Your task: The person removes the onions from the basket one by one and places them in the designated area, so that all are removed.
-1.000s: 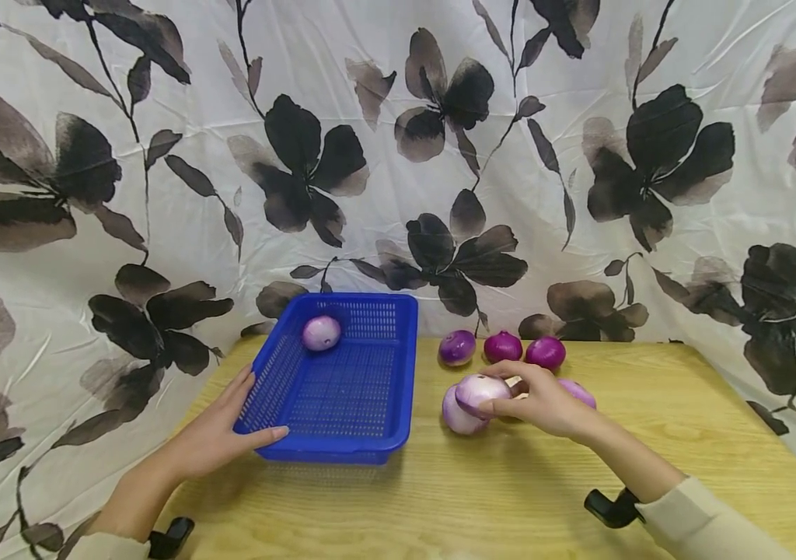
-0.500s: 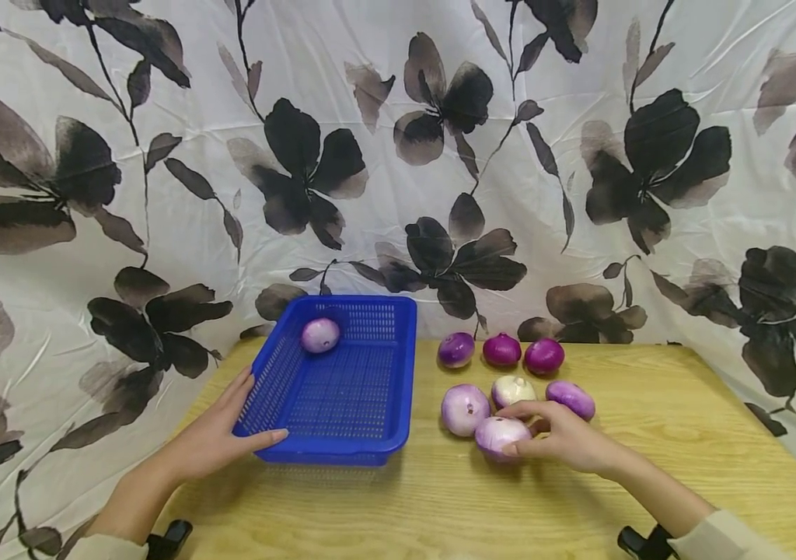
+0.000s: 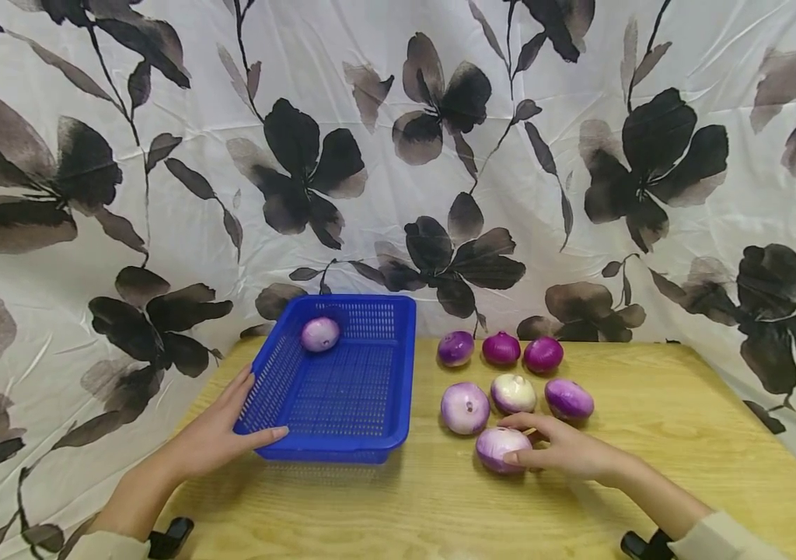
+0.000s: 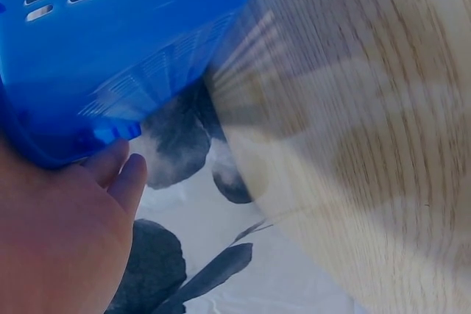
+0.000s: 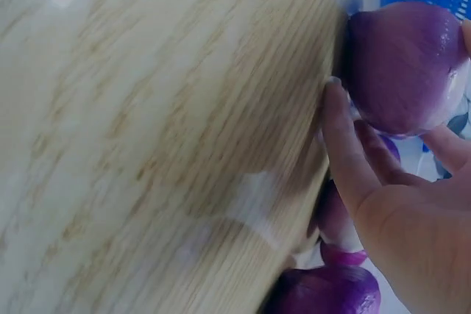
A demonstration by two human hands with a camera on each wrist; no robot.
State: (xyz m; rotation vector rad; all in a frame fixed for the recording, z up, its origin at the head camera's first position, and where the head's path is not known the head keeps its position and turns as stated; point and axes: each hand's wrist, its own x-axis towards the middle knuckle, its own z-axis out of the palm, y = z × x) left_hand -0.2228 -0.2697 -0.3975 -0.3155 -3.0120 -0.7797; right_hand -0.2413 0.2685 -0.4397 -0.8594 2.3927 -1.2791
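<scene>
In the head view, my left hand [image 3: 212, 439] holds the near left corner of a blue plastic basket [image 3: 335, 445], thumb on the front rim and fingers along the left side. In the left wrist view, fingertips [image 4: 126, 178] reach under the rim. One purple-white onion [image 3: 319, 334] sits in the basket's far left corner. My right hand [image 3: 569, 449] grips another purple-white onion [image 3: 503, 449] low at the table, to the right of the basket. In the right wrist view, fingers [image 5: 344, 134] and thumb surround this onion [image 5: 405, 68].
Behind the held onion lie a pale purple onion [image 3: 465, 408], a whitish onion [image 3: 513, 393] and a purple onion [image 3: 569, 399]. A back row has a purple onion [image 3: 456, 348] and two magenta onions [image 3: 501, 348]. A floral curtain [image 3: 370, 155] hangs behind the wooden table [image 3: 440, 513].
My right hand has brought its onion from above the pale onion down toward the table's near side, uncovering the whitish onion. My left hand and the basket stay put.
</scene>
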